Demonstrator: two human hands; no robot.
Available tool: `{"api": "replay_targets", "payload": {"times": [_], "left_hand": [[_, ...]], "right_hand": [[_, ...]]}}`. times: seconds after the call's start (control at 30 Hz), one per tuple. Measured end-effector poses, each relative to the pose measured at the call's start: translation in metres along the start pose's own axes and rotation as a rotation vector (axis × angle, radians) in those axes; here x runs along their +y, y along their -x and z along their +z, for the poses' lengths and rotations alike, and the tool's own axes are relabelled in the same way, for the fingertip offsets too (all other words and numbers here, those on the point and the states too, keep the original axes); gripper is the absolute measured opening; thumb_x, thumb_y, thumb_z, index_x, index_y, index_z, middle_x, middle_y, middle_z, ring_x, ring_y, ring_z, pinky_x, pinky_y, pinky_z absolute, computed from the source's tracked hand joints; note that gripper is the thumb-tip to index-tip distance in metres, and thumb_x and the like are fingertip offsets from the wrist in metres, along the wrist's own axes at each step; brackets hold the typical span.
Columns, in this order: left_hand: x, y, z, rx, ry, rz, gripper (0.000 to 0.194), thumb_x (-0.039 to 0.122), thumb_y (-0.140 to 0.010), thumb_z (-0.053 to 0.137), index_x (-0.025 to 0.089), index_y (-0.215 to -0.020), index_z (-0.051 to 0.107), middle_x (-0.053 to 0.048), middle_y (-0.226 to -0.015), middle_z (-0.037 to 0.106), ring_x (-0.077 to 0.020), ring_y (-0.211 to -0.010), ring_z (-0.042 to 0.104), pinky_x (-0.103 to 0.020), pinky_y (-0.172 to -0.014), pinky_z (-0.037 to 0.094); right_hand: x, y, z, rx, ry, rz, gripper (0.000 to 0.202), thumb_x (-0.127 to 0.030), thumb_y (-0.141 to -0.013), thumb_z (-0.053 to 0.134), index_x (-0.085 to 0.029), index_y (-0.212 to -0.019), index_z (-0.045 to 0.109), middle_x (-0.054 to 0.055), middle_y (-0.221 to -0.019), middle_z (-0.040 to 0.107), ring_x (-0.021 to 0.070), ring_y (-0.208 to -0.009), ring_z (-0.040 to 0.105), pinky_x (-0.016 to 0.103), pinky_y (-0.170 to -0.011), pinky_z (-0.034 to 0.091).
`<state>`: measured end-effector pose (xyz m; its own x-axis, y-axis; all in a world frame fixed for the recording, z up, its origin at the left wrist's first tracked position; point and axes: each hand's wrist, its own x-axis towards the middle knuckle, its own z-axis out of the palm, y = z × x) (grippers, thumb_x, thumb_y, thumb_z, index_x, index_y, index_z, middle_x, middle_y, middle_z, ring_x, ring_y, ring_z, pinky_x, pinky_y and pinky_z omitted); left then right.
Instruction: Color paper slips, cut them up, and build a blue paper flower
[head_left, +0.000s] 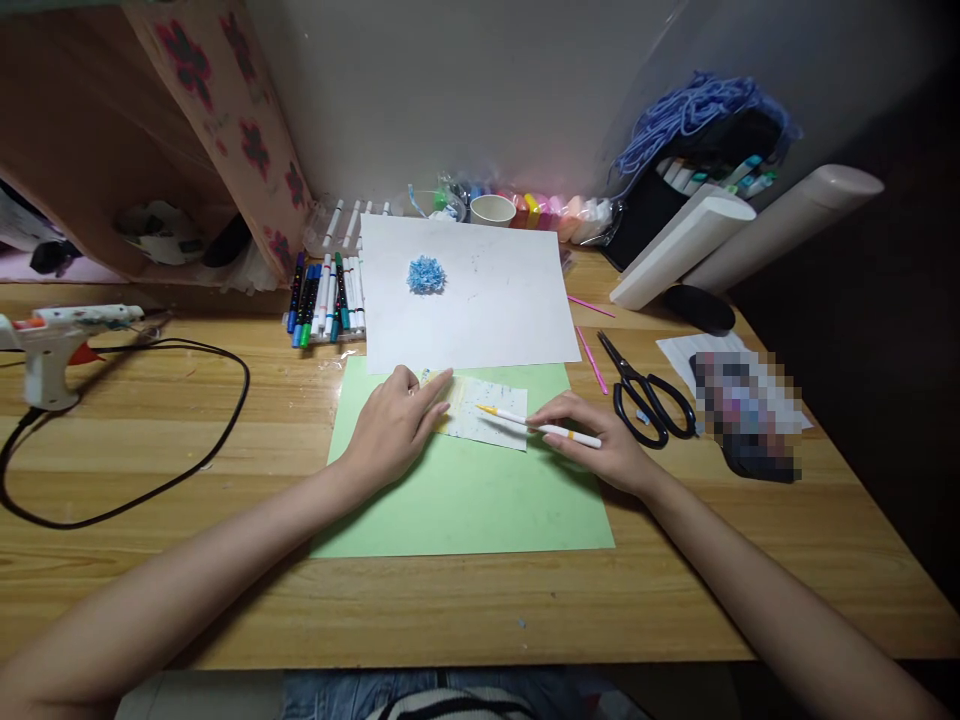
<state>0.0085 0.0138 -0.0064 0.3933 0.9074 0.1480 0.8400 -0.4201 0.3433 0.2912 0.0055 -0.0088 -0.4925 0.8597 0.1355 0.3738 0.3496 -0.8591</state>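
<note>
My right hand (604, 445) pinches a white marker pen with a yellow tip (508, 416) between thumb and fingers. Its tip points left, over a small strip of white paper (491, 392) with blue specks and yellow colouring on its left part. Whether the tip touches the paper I cannot tell. Across the strip's left end lies my left hand (390, 425), index finger stretched out and thumb apart, covering part of it. Beneath both is a light green sheet (450, 510). A larger white sheet (517, 320) lies behind, bearing a pile of blue paper shreds (426, 275).
Black-handled scissors (645, 395) and pink sticks (592, 360) are at the right, near a blurred object (746, 410). Several markers (326, 295) stand in a holder at the back left. A glue gun (56, 350) with a looping black cord is at far left. A paper cup (493, 210) stands behind.
</note>
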Motion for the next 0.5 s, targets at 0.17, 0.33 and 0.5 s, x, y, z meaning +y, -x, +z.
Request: {"api": "replay_targets", "payload": {"times": [0.17,0.33,0.5], "left_hand": [[-0.006,-0.002,0.003,0.032,0.118,0.058,0.034,0.033,-0.096,0.04,0.03,-0.123,0.06,-0.004,-0.082,0.043,-0.0164,-0.075,0.046,-0.027,-0.062,0.036],[-0.005,-0.004,0.003,-0.008,0.094,0.053,0.032,0.033,-0.094,0.045,0.03,-0.119,0.063,-0.004,-0.082,0.045,-0.0169,-0.077,0.048,-0.027,-0.064,0.037],[-0.005,-0.004,0.002,-0.018,0.085,0.039,0.032,0.034,-0.093,0.045,0.03,-0.12,0.063,-0.005,-0.083,0.047,-0.0173,-0.076,0.048,-0.028,-0.063,0.037]], "right_hand": [[-0.006,-0.007,0.016,-0.042,0.112,-0.094,0.021,-0.021,-0.088,0.056,-0.027,-0.106,0.065,0.005,-0.098,0.068,0.0219,-0.095,0.056,0.04,-0.084,0.046],[-0.008,-0.009,0.017,-0.164,0.127,-0.128,0.023,-0.019,-0.088,0.055,-0.026,-0.108,0.064,0.005,-0.098,0.069,0.0218,-0.097,0.054,0.039,-0.085,0.046],[-0.007,-0.009,0.015,-0.154,0.127,-0.126,0.022,-0.021,-0.088,0.055,-0.026,-0.107,0.064,0.006,-0.099,0.069,0.0223,-0.097,0.055,0.04,-0.085,0.046]]}}
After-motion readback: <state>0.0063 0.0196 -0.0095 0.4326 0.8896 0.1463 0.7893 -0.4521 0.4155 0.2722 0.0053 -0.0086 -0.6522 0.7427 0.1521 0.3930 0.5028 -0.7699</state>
